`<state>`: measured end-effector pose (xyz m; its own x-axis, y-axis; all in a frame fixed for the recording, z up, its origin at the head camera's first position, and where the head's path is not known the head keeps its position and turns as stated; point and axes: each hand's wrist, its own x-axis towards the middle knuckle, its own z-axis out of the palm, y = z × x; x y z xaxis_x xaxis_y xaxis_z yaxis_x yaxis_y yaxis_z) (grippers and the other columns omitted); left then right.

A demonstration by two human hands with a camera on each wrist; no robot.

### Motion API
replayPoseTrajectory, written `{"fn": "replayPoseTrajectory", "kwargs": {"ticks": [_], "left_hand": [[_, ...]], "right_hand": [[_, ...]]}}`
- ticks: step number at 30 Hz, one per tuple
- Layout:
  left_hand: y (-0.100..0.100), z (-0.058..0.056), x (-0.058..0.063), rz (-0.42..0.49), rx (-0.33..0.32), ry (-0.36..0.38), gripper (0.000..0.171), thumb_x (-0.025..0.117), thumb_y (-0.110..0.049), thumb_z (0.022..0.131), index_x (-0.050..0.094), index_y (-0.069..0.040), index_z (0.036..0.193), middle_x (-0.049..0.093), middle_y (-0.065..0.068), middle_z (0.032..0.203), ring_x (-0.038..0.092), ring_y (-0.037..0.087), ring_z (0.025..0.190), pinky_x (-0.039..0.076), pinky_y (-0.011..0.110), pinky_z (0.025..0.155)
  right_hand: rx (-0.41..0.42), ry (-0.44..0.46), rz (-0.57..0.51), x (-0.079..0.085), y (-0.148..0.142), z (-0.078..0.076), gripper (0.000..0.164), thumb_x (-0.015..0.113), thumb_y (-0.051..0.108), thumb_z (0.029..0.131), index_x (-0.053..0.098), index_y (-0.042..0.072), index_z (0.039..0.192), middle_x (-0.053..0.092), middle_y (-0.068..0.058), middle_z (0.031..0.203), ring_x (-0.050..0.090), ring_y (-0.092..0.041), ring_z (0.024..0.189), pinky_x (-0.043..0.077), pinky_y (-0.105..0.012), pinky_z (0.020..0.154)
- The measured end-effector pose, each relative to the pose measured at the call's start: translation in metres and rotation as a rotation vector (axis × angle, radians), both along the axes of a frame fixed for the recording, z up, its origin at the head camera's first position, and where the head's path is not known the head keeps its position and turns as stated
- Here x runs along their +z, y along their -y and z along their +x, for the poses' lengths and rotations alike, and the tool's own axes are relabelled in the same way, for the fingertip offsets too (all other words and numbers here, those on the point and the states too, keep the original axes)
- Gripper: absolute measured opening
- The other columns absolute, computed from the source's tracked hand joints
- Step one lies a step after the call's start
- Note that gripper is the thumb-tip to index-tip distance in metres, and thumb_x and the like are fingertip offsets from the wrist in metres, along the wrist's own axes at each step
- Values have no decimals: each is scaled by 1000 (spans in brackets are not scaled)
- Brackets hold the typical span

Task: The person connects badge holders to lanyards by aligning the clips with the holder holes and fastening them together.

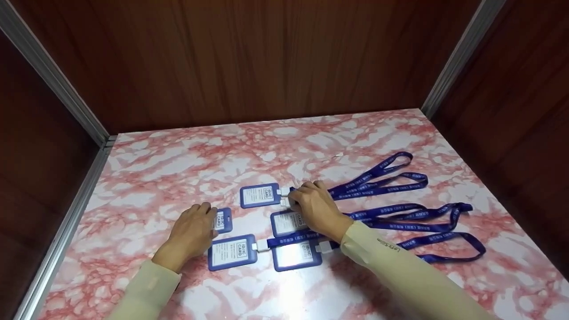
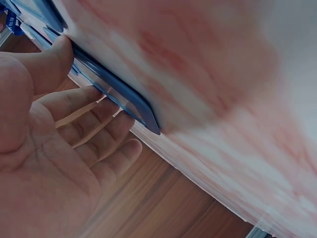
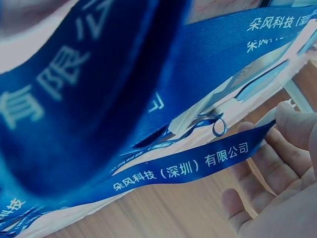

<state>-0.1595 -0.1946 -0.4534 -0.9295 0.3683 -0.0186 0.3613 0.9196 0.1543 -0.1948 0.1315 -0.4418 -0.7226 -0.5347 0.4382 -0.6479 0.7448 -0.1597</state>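
Observation:
My left hand holds a blue-framed ID badge holder at the left of the group. In the left wrist view the thumb lies on one long edge of this badge holder and the fingertips on the other. My right hand pinches the end of a blue lanyard by its white clip, beside the back badge holder. White lettering runs along that lanyard's strap in the right wrist view. The fingers partly hide the clip.
More badge holders lie at the front, one on the left and one shiny. Another badge holder is partly under my right hand. Other lanyards stretch right. Dark wood panels enclose the marbled table.

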Motion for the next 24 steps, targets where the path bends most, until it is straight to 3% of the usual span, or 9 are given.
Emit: {"fn": "replayPoseTrajectory", "kwargs": {"ticks": [13,18,24], "left_hand": [[-2,0,-2,2,-17,-18,59,77,-18,91,55,7,141,54,22,137,51,41,126,40,57,110],[-1,0,-1,17,4,27,61,75,-17,93,52,6,144,51,22,144,47,42,132,36,59,114],[-1,0,-1,21,16,47,61,75,-18,93,51,4,146,50,21,146,45,42,134,35,59,114]], "right_hand": [[8,-8,17,0,10,1,16,77,4,84,67,15,78,69,2,76,58,-23,79,43,-44,80],[-2,-6,25,1,13,-1,20,74,-1,82,64,15,74,65,2,72,56,-23,77,42,-43,80],[-12,28,51,0,18,-4,12,75,4,86,70,14,80,71,1,80,57,-23,80,42,-42,82]]}}
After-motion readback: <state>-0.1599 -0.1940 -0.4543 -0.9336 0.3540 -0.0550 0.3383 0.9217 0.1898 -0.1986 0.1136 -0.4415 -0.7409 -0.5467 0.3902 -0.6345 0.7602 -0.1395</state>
